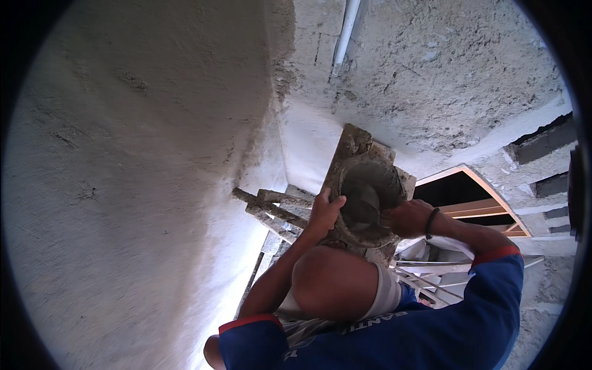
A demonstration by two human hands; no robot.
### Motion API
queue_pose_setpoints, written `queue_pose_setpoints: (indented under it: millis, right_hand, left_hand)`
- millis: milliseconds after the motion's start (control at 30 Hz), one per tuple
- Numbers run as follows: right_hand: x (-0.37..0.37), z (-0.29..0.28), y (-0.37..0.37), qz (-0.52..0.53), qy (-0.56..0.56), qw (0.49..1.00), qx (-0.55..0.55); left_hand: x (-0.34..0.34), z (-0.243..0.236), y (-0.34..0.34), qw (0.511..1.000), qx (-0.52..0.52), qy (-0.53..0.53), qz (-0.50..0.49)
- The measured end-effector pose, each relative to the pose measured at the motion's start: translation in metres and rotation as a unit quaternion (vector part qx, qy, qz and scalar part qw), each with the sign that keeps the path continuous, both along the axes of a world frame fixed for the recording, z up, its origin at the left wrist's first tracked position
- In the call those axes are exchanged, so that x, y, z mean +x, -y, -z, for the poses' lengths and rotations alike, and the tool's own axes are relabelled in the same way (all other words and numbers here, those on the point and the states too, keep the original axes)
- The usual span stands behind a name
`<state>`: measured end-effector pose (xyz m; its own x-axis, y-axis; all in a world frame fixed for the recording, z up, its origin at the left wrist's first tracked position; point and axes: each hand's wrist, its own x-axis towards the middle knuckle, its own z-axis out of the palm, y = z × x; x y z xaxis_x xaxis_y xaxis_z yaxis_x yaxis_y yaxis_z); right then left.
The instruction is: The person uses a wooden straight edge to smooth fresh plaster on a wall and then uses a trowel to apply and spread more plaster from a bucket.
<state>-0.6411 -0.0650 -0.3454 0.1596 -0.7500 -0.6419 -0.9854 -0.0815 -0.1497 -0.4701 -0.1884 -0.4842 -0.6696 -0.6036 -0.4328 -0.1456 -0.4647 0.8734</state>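
Note:
A round, mortar-crusted bucket stands on rough, dirty boards, its mouth facing up at me. My left hand is closed on its left rim, thumb over the edge and the other fingers mostly hidden outside. Over the right side of the bucket, my right hand is curled in a fist, a dark band on the wrist. It grips what looks like a trowel, whose grey blade lies inside against wet grey mortar. The handle is hidden in the fist.
Under the bucket are mortar-caked boards; crusted wooden poles jut out to the left. A plastered wall fills the left. A white pipe runs down the rough far wall. At right is a wooden frame around a dark opening.

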Motion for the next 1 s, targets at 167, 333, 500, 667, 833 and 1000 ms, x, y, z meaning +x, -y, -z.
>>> queue_pose_setpoints:
  millis: [167,333,500,667,833,1000]
  right_hand:
    - [-0.030,0.052,0.011,0.015,-0.113,0.993,0.019]
    - [-0.020,0.010,0.026,0.118,-0.146,0.979,-0.076]
    - [-0.007,0.068,-0.021,0.095,-0.125,0.980,-0.121]
    - [-0.006,0.027,-0.009,0.067,-0.050,0.996,0.027]
    - [-0.034,0.041,0.008,0.100,-0.119,0.987,-0.033]
    - [-0.029,0.060,-0.012,0.110,-0.132,0.980,-0.098]
  left_hand:
    - [0.001,-0.004,0.000,1.000,-0.003,0.003,-0.003]
    - [0.007,0.001,0.003,1.000,0.015,-0.002,0.020]
    - [-0.008,0.002,-0.001,1.000,0.003,0.022,0.005]
    - [0.004,-0.001,0.001,0.999,-0.003,0.041,0.009]
    - [0.001,-0.005,-0.005,1.000,0.001,0.023,0.014]
    - [-0.007,-0.005,-0.002,1.000,-0.001,0.011,-0.014]
